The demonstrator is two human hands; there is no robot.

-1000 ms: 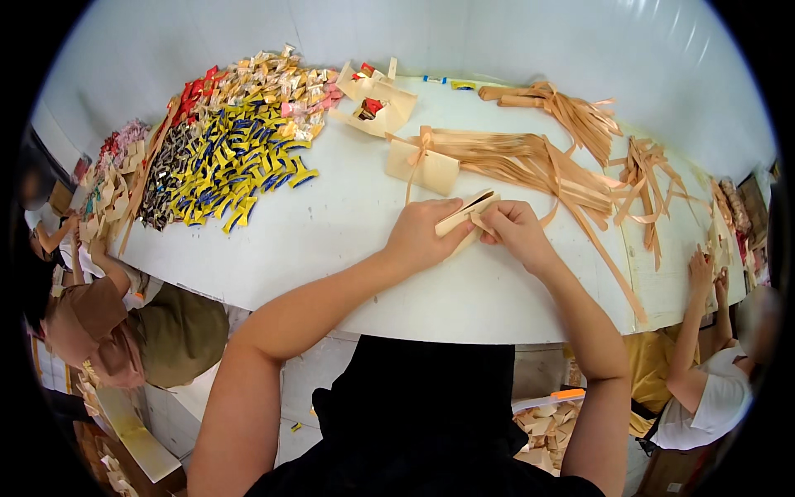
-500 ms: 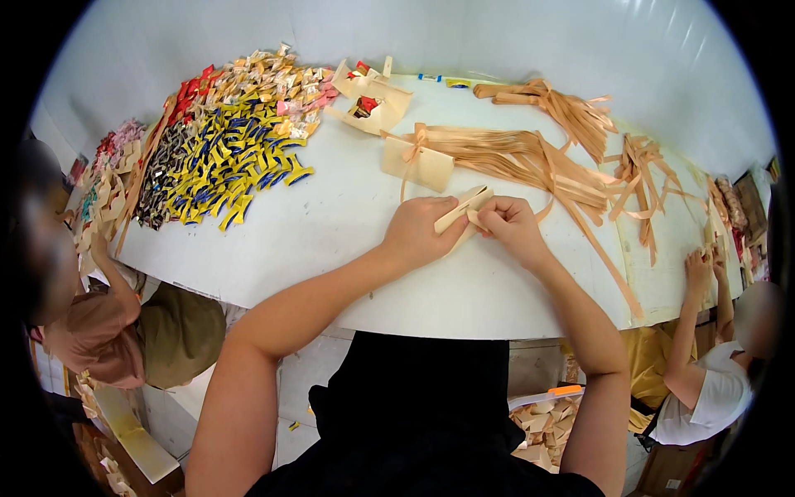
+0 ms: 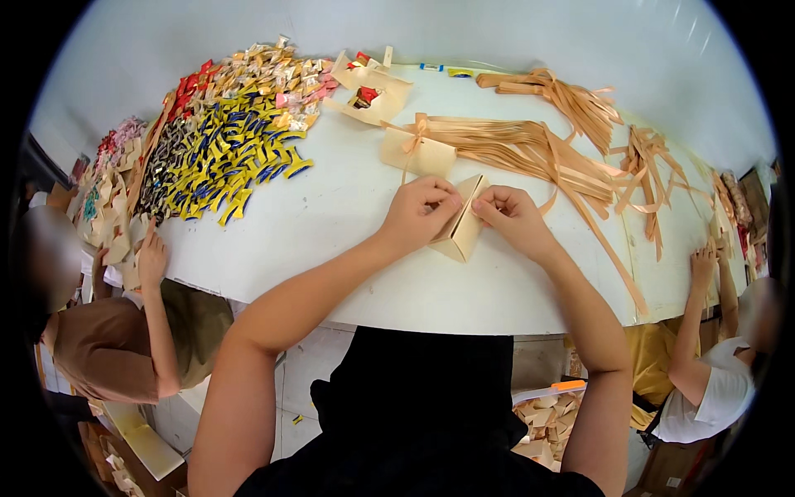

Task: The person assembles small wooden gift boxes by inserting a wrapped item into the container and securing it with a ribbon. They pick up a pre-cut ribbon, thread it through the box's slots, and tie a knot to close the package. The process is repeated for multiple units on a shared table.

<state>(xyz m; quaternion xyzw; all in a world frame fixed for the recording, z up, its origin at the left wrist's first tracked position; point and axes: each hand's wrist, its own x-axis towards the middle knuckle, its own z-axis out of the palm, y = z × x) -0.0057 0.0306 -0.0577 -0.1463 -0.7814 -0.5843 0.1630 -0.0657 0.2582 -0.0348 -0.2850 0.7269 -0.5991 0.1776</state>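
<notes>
Between my hands a small cream paper box stands on the white table, wedge-shaped, with a dark narrow gap along its top. My left hand is closed on the left edge of that gap. My right hand pinches the right edge with thumb and forefinger. Just beyond lies a flat cream box with a ribbon bow, beside a long bundle of peach ribbons. Farther back, open cream boxes hold red-wrapped sweets.
A heap of wrapped sweets, many yellow and blue, covers the table's left. More ribbon bundles lie at back right. Co-workers sit at both sides, one in a brown top, one in white. A bin of folded boxes stands below.
The box has gone from flattened and tilted to a wider, standing shape, its top edges now between my hands. The left co-worker's arm has reached farther onto the table.
</notes>
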